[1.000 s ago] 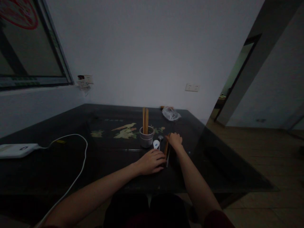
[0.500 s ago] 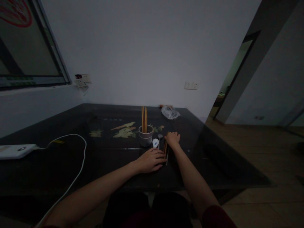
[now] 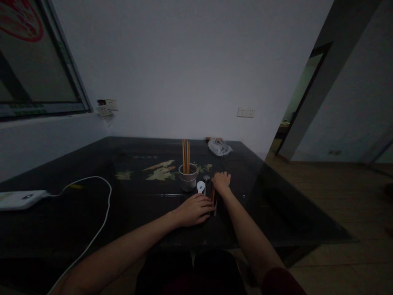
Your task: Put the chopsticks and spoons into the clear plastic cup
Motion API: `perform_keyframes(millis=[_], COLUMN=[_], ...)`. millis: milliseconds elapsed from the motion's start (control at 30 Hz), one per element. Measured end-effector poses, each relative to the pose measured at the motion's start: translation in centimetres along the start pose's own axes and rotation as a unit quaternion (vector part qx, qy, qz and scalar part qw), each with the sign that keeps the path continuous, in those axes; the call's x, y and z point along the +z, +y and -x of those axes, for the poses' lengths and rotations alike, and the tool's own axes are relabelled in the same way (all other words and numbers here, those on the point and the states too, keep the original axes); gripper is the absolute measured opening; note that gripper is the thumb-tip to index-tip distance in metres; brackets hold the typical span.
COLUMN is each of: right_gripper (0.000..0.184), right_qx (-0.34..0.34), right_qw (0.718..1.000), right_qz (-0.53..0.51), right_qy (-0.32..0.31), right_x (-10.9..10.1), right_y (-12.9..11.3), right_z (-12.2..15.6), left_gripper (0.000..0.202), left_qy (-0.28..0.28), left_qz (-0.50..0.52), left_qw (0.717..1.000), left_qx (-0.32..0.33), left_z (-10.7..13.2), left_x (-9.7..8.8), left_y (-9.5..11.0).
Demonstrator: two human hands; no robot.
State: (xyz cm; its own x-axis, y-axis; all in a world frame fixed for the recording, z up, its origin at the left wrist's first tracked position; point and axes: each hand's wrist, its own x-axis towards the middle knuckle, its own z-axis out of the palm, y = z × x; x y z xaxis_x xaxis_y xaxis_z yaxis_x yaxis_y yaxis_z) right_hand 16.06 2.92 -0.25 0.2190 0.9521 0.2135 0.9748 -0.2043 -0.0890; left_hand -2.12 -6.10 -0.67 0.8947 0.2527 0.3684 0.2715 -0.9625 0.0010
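My left hand (image 3: 196, 209) lies flat on the dark table with its fingers stretched out, touching the lower part of some brown chopsticks (image 3: 213, 196). At their far end is my right hand (image 3: 221, 181), its fingers bent and its thumb side closed against them. A thin, pale handle-like piece (image 3: 215, 208) lies right beside the chopsticks. Left of them are a white ceramic spoon (image 3: 200, 187) and a metal spoon (image 3: 206, 179), both partly covered by my left hand. Behind that hand stands a grey cup (image 3: 188, 180) with several upright chopsticks (image 3: 186, 156) in it.
A crumpled clear plastic bag (image 3: 219, 147) lies near the wall at the table's far edge. On the left, a white device (image 3: 23, 199) trails a white cable (image 3: 109, 196) toward me. The dark table (image 3: 135, 209) bears a bird-and-flower picture. A wall socket (image 3: 246, 112) is above it.
The whole view has shifted slightly with my head. My right hand has moved very little along the chopsticks, and my left hand stays on their near end.
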Motion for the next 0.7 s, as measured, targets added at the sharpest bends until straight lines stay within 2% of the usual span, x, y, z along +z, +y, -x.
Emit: perform_keyframes(millis=[200, 367, 433, 533, 700], right_gripper=[0.032, 0.035, 0.036, 0.033, 0.028], right_qx=[0.013, 0.032, 0.05, 0.072, 0.052], right_qw=[1.0, 0.998, 0.994, 0.973, 0.941], right_qz=[-0.012, -0.051, -0.098, -0.22, -0.335], right_qy=[0.001, 0.0, -0.012, -0.023, 0.0], right_x=[0.4, -0.7, -1.4, -2.0, -2.3], right_y=[-0.1, 0.2, 0.3, 0.6, 1.0], right_z=[-0.1, -0.3, -0.5, -0.9, -1.4], left_gripper=[0.035, 0.035, 0.034, 0.034, 0.033], left_qy=[0.005, 0.006, 0.009, 0.019, 0.033], left_qz=[0.002, 0.002, 0.001, -0.001, -0.001], left_qw=[1.0, 1.0, 1.0, 1.0, 0.999], left_qx=[0.001, 0.0, -0.002, -0.005, 0.001], left_z=[0.0, -0.1, -0.1, -0.1, 0.0], left_x=[0.0, -0.4, -0.5, -0.4, -0.1], left_y=[0.0, 0.2, 0.2, 0.2, 0.0])
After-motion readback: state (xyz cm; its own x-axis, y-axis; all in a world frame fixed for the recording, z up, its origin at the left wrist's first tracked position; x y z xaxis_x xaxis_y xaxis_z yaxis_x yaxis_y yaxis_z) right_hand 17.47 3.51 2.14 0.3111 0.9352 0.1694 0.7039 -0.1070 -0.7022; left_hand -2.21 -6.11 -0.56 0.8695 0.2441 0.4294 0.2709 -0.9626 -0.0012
